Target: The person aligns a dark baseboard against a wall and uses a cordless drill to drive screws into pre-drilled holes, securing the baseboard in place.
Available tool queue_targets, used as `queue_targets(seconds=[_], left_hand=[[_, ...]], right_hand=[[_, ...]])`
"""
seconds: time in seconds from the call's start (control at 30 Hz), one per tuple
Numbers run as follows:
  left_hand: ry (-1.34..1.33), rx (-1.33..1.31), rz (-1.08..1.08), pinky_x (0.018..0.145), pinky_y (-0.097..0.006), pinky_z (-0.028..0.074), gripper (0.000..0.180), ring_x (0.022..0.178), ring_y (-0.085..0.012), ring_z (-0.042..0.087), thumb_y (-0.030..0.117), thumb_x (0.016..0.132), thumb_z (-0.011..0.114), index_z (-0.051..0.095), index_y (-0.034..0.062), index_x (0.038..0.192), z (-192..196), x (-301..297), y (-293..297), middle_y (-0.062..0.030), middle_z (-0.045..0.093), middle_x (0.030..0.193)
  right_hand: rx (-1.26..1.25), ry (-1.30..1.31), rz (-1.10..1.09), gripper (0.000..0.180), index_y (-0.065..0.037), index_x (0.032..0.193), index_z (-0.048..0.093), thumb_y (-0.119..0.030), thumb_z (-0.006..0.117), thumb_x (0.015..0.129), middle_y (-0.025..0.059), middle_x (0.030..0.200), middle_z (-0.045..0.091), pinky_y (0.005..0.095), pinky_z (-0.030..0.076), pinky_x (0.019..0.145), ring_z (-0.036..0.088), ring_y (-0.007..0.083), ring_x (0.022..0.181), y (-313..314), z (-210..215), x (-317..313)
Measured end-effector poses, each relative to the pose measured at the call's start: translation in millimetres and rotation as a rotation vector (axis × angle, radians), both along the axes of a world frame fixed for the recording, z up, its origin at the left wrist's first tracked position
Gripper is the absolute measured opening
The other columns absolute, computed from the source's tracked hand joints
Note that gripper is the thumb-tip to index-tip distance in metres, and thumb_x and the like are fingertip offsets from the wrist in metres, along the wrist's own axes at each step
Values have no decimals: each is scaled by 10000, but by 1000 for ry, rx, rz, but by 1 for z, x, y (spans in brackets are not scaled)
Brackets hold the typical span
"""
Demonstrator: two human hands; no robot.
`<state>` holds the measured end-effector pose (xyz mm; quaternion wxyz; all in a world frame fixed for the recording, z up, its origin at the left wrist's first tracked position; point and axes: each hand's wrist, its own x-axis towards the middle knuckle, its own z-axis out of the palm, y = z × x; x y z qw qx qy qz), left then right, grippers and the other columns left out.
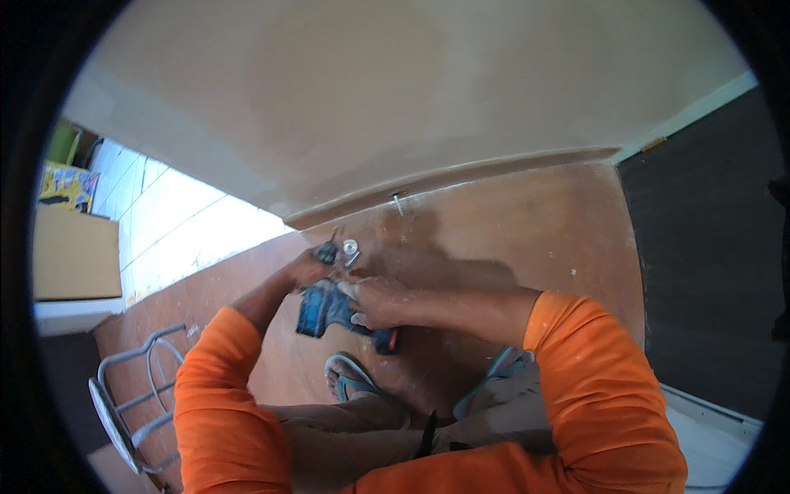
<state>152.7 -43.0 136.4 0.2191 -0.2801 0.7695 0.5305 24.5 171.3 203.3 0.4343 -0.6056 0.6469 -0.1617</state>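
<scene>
A blue and black cordless drill [311, 311] is held low over the brown floor between my two hands, its black chuck [327, 252] pointing away from me toward the wall. My left hand [309, 270] closes round the front of the drill just behind the chuck, and a thin bit sticks out ahead. Closed about the grip is my right hand [380, 301]; the drill's dark battery end [387, 340] shows below it. Beside the chuck there is a small round silvery piece [350, 247] and a short thin metal piece [354, 259]. Some fingers are hidden by the drill.
A beige wall [370, 99] rises ahead, with a small metal fitting [398, 202] at its base. White tiles [169, 222] and a cardboard box [76, 255] are at left. A grey metal-framed stool [123, 395] stands near left. At right is a dark door [708, 247].
</scene>
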Motion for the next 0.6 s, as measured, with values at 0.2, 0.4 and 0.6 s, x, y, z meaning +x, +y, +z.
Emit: queue_targets(seconds=[0.2,0.4,0.6], left_hand=[[-142,93,84,820,-355,553,437,872,-192,660,163,754,807,691,20,1151,6,52,-28,-69,707,965],[-138,377,360,754,-370,561,330,822,-200,669,58,787,732,651,16,1104,-26,109,-65,-62,684,974],[111,292,76,1136,-362,379,556,1178,-182,574,198,826,750,590,28,1330,-80,142,-102,-75,641,1224]], right_hand=[[120,211,40,582,-16,1425,521,-211,686,902,245,1272,654,484,494,1011,626,408,1191,-6,6,-82],[535,250,-396,606,-86,1496,462,-246,640,940,238,1305,635,520,495,1003,612,428,1204,95,32,-135],[697,342,-518,620,-169,1512,457,-338,657,950,264,1442,541,465,402,1155,539,394,1325,202,76,-119]])
